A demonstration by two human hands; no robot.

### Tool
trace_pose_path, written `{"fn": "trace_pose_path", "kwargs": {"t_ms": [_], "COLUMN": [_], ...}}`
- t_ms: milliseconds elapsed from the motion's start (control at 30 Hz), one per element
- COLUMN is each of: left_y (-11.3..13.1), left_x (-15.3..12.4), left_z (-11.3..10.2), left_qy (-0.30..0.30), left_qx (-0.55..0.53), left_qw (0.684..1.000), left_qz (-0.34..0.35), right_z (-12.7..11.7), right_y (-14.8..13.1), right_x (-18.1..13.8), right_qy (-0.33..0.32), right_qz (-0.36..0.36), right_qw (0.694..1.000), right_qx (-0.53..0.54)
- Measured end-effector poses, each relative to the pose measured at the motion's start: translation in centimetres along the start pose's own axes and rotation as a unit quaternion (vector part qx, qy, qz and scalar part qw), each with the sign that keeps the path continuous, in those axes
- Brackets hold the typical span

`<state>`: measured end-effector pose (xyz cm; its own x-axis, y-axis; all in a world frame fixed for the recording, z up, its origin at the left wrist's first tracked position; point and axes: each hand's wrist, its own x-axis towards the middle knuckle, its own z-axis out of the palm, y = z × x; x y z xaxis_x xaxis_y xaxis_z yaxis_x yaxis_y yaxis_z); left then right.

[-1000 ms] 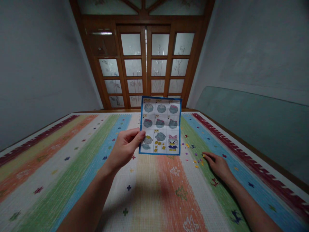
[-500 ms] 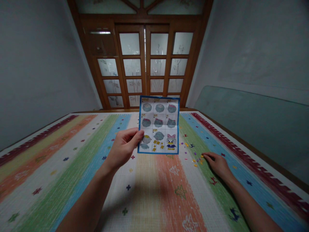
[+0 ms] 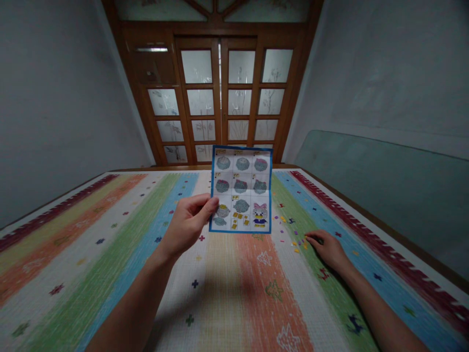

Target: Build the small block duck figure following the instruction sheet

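My left hand (image 3: 192,220) is closed on the lower left edge of an instruction sheet (image 3: 251,168), thumb in front, holding it upright above the table. The blue-bordered sheet shows rows of building steps and a small figure with a pink bow at the lower right. On the right, my right hand (image 3: 328,248) rests low over the cloth with thumb and forefinger pinched. A small yellow building brick (image 3: 306,236) shows at its fingertips, largely covered. Just left of those fingers lie several loose bricks, among them yellow bricks (image 3: 296,251) and a purple brick (image 3: 296,232).
A striped tablecloth (image 3: 120,274) with printed figures covers the table. Beyond the far edge stand wooden doors (image 3: 220,98) with glass panes. A pale green panel (image 3: 384,181) leans along the wall at the right.
My right hand has shifted very slightly left and up at the fingertips, and less of the yellow brick shows. My left hand and the instruction sheet stay put.
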<state>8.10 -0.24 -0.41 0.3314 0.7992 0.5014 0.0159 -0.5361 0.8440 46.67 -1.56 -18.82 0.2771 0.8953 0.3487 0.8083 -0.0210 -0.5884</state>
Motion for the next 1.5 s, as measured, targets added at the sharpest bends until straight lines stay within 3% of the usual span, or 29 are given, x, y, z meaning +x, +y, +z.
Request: {"fn": "trace_pose_path", "kwargs": {"t_ms": [1167, 1500], "left_y": [0.50, 0.53], "left_x": [-0.30, -0.38], "left_z": [0.01, -0.03], "left_qy": [0.002, 0.005], "left_qx": [0.012, 0.013], "left_qw": [1.000, 1.000], "left_qz": [-0.008, -0.012], "right_z": [0.08, -0.24], "right_y": [0.06, -0.46], "right_x": [0.08, 0.03], "right_qy": [0.053, 0.066], "right_qz": [0.001, 0.041], "right_qw": [0.999, 0.997], "right_qx": [0.005, 0.004]}}
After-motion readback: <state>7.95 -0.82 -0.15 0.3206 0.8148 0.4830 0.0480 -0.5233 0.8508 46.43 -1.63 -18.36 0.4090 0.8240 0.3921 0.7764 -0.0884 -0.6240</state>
